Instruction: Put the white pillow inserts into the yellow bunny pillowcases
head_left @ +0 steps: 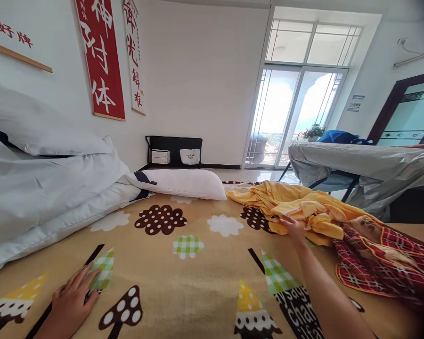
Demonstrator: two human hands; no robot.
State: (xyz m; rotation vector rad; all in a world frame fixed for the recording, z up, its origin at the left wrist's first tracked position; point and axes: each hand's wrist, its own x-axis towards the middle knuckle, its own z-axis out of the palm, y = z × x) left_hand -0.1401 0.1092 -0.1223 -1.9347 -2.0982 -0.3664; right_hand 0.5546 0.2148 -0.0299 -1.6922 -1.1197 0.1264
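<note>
My left hand [76, 297] lies on the tan patterned blanket [201, 282] at the lower left, fingers stretched over a green checked tree print and holding nothing. Farther out on the right, my right hand [292, 227] reaches to the near edge of a crumpled yellow cloth [321, 228]. Its fingers look bent onto the fabric, and part of the grip is hidden. Beside the yellow cloth, a red plaid cloth [371, 268] with orange edging lies bunched on the bed.
White bedding [49, 188] is heaped along the left side. A white pillow [187, 182] lies at the far edge. Beyond stand a low black rack [176, 142], glass doors [293, 108] and a table [367, 157] under plastic sheeting. Scrolls [102, 61] hang on the wall.
</note>
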